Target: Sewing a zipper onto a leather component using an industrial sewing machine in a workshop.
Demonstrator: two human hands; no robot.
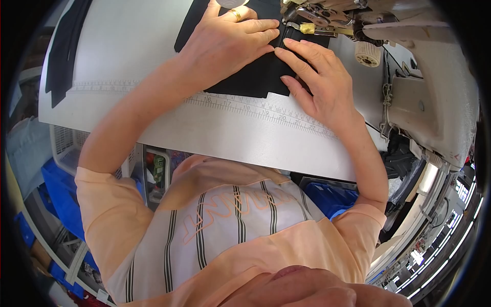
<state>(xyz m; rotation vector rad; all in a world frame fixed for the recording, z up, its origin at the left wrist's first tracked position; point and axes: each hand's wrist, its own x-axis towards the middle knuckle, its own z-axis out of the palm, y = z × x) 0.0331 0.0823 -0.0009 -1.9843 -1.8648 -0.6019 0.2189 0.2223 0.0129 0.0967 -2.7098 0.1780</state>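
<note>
The white surface fills much of the upper frame, its front edge slanting across the middle; a smooth stretch separates that edge from the black fabric piece at upper centre. A sewing machine bounds the right side, and 1 black fabric strip lies at upper left. A ruler scale runs along the matte piece's stepped lower edge. A ridged line in it, near the metal presser foot, may be a zipper. The left hand lies flattened on the fabric, fingers extended; the right hand rests fingertips on it, thumb apart.
</note>
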